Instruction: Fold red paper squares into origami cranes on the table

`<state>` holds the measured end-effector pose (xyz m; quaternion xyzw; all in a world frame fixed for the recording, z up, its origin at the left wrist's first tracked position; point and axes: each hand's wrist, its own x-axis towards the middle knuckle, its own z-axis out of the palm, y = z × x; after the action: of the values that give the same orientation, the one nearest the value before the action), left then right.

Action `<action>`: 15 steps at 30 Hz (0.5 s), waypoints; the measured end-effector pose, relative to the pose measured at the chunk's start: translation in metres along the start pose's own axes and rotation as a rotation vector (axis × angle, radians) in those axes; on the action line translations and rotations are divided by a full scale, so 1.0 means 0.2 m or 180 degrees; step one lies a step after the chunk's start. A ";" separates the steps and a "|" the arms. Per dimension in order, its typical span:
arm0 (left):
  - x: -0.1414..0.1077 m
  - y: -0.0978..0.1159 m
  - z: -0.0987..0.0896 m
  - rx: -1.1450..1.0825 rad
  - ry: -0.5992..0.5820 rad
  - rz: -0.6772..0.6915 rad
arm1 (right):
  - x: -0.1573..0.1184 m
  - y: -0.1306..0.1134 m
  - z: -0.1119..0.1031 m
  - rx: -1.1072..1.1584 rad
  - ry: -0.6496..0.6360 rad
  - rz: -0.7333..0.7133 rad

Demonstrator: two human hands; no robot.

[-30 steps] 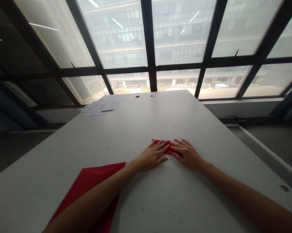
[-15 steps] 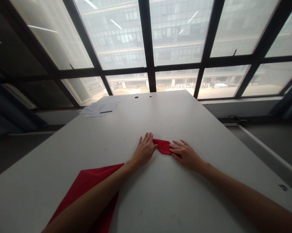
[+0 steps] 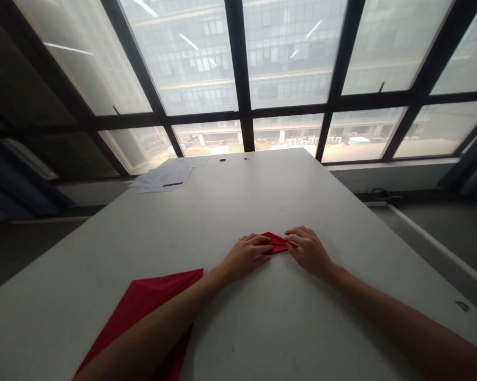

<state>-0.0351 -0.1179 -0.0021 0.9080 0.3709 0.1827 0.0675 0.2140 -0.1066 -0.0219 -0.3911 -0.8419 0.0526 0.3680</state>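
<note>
White table (image 3: pixel 258 198): spans the scene from near to far and bears every item below.

Large red sheet (image 3: pixel 143 296): lies at the near left, well apart from the small piece. The left forearm crosses above it; contact cannot be determined.

Loose papers (image 3: pixel 165 173): overlap at the far left, out of reach of both hands as they are placed.

Left hand (image 3: pixel 246 257): laid over the left part of the small piece, fingers side by side, thumb apart on the near side. No pinch is evident; the undersides of the fingers are hidden.

Right hand (image 3: pixel 309 253): at the opposite end, thumb and forefinger appear to pinch the right tip; the other fingers are curved on the far side.

Small folded red piece (image 3: pixel 276 243): on the table, between the hands. Its long axis appears to run left to right, from beneath the left fingers to the right fingertips. Governing relation: the left hand covers more of it, the right meets only the tip, and the middle, with a fold line, is exposed.
</note>
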 end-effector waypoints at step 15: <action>0.01 -0.02 0.01 -0.0251 0.0239 -0.0120 | -0.01 0.00 0.01 -0.0057 -0.0423 -0.0034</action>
<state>-0.0356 -0.1147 -0.0045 0.8900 0.3827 0.2299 0.0926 0.2139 -0.1069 -0.0235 -0.3855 -0.8670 0.0688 0.3081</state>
